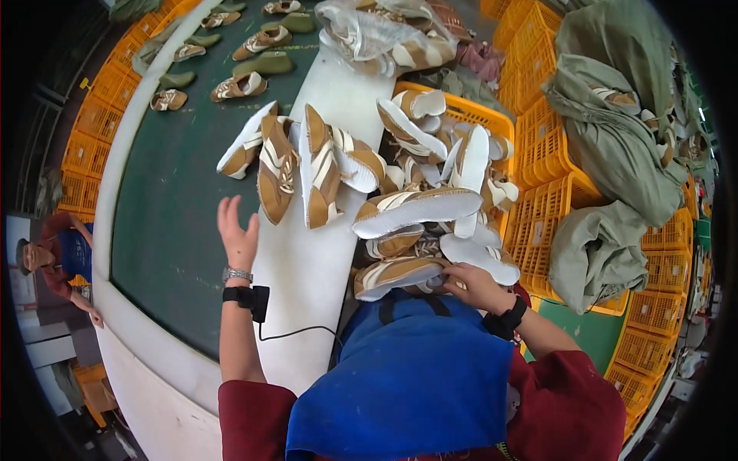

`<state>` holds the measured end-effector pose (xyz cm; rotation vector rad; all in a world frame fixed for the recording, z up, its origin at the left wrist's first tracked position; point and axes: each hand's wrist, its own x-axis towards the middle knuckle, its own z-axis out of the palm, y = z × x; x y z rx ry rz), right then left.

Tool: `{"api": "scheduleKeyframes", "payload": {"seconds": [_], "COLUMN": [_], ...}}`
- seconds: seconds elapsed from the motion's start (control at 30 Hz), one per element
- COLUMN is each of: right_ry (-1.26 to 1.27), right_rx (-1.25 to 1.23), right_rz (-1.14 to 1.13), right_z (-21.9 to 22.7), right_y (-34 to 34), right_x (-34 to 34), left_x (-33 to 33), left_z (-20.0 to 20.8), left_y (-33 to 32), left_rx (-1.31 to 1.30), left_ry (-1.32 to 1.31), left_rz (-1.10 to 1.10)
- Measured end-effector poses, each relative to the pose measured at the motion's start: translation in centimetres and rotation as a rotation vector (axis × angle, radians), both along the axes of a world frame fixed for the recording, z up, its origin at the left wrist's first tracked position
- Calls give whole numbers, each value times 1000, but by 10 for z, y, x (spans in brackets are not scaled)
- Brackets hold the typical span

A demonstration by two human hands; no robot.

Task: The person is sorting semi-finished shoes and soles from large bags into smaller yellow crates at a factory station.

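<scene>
My left hand is raised over the edge of the green belt, fingers spread and holding nothing. Just beyond it, several tan and white sneakers lie together on the white ledge, the nearest being a sneaker with its laces showing. My right hand is closed at the end of a tan sneaker in front of my apron; its fingertips are partly hidden. Around that hand, more sneakers are heaped in a yellow crate, many with their white soles turned up, such as a large sneaker.
Green shoe lasts and more sneakers stand farther up the belt. A clear plastic bag of shoes lies at the far end of the ledge. Stacked yellow crates with grey-green cloths rise on the right. Another person is at far left.
</scene>
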<state>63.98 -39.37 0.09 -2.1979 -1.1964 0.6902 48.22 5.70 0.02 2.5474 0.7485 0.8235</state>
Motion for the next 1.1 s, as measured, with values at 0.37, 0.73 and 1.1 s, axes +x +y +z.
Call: {"api": "scheduleKeyframes", "payload": {"seconds": [0.37, 0.73, 1.1], "right_ry": [-138, 477, 678], "right_rx": [142, 217, 254], "right_rz": [142, -1017, -1146], "right_z": [-13, -25, 24], "right_y": [82, -39, -91], "right_x": [-22, -3, -33], "left_x": [52, 71, 90], "left_z": [-42, -101, -105], "left_y": [181, 210, 228], "left_rx": [241, 416, -576], "left_ry": [410, 204, 185], "left_rz": [233, 176, -128]}}
